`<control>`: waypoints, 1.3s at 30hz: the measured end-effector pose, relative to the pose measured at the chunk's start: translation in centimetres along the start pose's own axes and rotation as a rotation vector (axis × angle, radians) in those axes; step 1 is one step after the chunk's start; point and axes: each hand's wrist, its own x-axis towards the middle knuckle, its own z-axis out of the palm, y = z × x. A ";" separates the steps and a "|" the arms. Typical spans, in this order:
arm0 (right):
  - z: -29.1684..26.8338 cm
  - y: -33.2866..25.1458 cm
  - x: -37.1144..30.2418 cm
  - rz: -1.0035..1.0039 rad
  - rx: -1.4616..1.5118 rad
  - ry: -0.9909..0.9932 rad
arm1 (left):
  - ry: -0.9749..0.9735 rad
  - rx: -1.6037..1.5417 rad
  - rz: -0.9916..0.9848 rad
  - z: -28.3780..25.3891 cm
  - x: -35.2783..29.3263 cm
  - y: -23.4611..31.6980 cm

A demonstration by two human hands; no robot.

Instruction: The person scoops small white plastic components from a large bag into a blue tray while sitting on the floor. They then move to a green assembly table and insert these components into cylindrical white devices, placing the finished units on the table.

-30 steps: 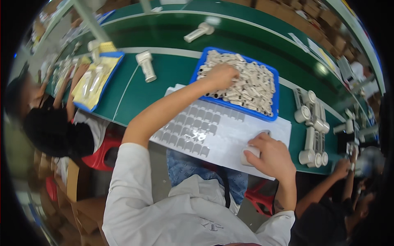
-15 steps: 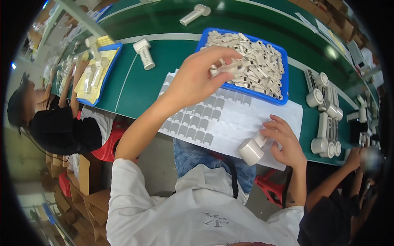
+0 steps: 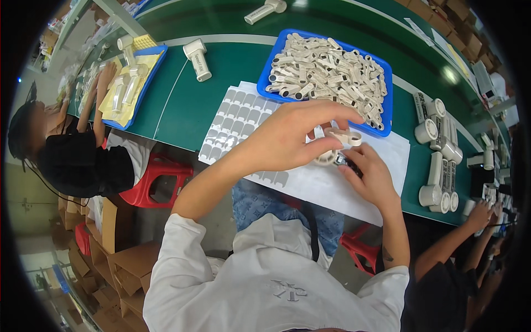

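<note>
My left hand (image 3: 296,135) pinches a small white plastic part with a ring-shaped end (image 3: 352,138), just in front of the heaped blue tray (image 3: 262,83). Close below it, my right hand (image 3: 371,176) grips a white handheld fan (image 3: 326,158) by its handle, a dark strip showing near the fingers. The fan's round head lies partly behind my left fingers, so I cannot tell whether part and fan touch. Under both hands spreads a white sheet (image 3: 310,191) with rows of grey stickers (image 3: 235,119) on its left side.
Many similar white parts (image 3: 326,66) fill the blue tray. One fan (image 3: 197,60) lies left of it, another (image 3: 265,11) farther back. Several fans (image 3: 437,160) stand grouped at right. People work on both sides, the left one by a blue tray with yellow lining (image 3: 145,91).
My left hand has drawn back from the blue tray toward my right hand, bringing a white part. My right hand has lifted and turned the fan, its head now near the left fingers.
</note>
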 end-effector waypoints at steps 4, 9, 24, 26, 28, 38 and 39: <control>0.1 0.2 1.3 -0.083 0.069 0.047 | 0.064 -0.041 -0.041 0.9 -0.9 -0.1; 1.4 2.5 -2.5 -0.111 0.799 0.374 | 0.081 -0.232 0.069 5.9 0.7 -1.8; -0.6 -0.7 -1.8 0.030 1.249 0.445 | -0.007 0.175 0.135 4.8 0.1 -6.9; -1.0 -3.8 -2.2 0.071 1.308 0.379 | -0.103 0.270 0.032 4.7 -0.3 -8.0; -1.8 -6.4 -3.1 0.116 1.325 0.299 | -0.148 0.332 -0.005 4.7 -0.4 -7.5; -6.5 -12.4 -8.3 -0.293 1.174 -0.183 | -0.202 0.510 -0.199 6.2 0.0 -5.3; -6.6 -12.7 -8.0 -0.366 1.162 -0.205 | -0.194 0.505 -0.196 6.3 0.0 -5.2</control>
